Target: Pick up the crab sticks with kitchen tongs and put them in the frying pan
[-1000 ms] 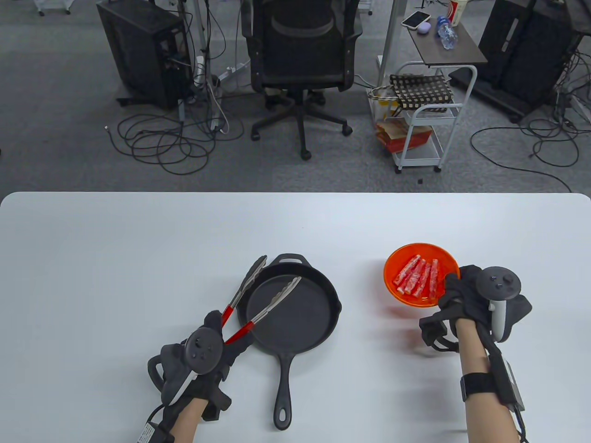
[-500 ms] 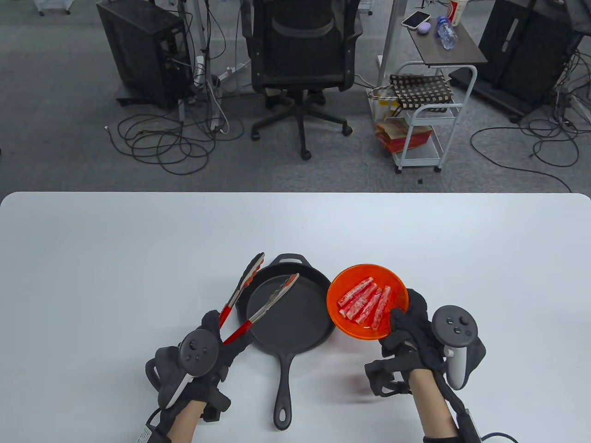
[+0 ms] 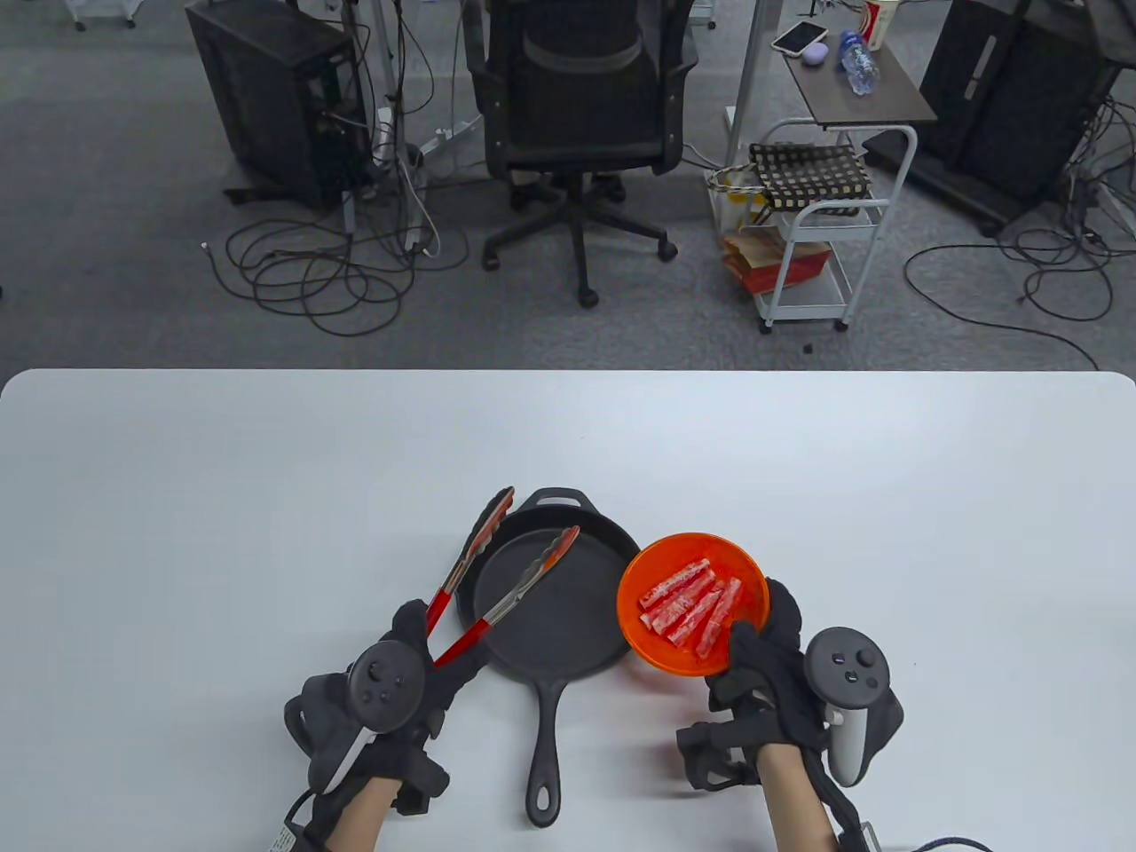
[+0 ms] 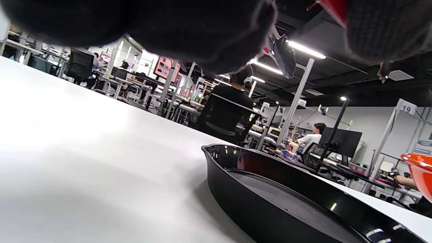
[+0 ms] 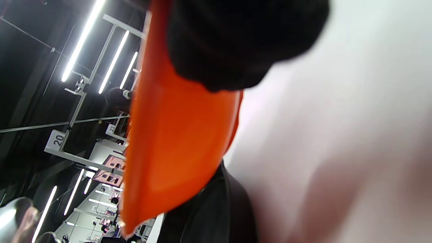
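On the white table (image 3: 266, 497) sits the black frying pan (image 3: 559, 603), the left hand (image 3: 399, 683) gripping open red-handled tongs (image 3: 497, 568) over it, the right hand (image 3: 781, 674) holding up an orange bowl (image 3: 745, 568) of crab sticks (image 3: 688, 606); background signs read "19" (image 4: 406, 109) and "20" (image 5: 58, 139).

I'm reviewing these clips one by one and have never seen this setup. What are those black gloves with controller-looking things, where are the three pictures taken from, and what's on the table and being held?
No robot here: a person wears black sensor gloves, with a tracker strapped to the back of each hand. One camera looks down at the white table; the other two sit on the wrists, so their pictures are tilted and partly blocked by gloved fingers. The left hand grips red-handled kitchen tongs, jaws spread over the black frying pan, which is empty. The right hand holds the orange bowl of crab sticks by its rim, beside the pan. The right wrist view shows that bowl from underneath.
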`<state>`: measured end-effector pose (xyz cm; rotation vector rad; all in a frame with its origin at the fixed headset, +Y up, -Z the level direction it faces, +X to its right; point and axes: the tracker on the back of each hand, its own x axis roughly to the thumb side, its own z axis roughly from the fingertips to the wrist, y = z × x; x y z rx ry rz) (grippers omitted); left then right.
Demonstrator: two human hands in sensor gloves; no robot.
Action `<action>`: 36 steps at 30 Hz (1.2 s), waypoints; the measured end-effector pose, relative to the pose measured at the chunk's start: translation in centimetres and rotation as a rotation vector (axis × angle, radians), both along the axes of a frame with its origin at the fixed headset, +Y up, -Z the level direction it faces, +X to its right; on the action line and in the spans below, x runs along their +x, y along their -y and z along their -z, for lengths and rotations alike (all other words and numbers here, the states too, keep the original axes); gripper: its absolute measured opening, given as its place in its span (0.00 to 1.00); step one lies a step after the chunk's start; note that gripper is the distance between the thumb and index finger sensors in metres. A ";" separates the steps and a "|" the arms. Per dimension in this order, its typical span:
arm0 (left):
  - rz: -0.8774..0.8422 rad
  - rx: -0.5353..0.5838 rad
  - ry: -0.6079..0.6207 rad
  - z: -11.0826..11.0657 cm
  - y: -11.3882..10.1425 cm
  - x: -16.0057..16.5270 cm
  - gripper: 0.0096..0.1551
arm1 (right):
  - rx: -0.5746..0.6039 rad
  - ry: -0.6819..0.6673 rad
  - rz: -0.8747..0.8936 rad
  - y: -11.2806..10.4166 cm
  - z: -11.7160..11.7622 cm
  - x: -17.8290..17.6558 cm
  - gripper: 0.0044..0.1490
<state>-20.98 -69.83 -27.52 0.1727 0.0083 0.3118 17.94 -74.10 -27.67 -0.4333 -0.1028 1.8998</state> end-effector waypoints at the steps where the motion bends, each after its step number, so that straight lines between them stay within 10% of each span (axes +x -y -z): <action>1: 0.006 0.002 0.006 0.0 0.0 0.2 0.58 | -0.001 0.003 0.003 0.1 -0.1 0.0 0.40; 36: 0.175 -0.047 0.207 -1.4 1.0 6.2 0.46 | 0.095 -0.192 -0.126 -0.7 -0.7 -2.8 0.40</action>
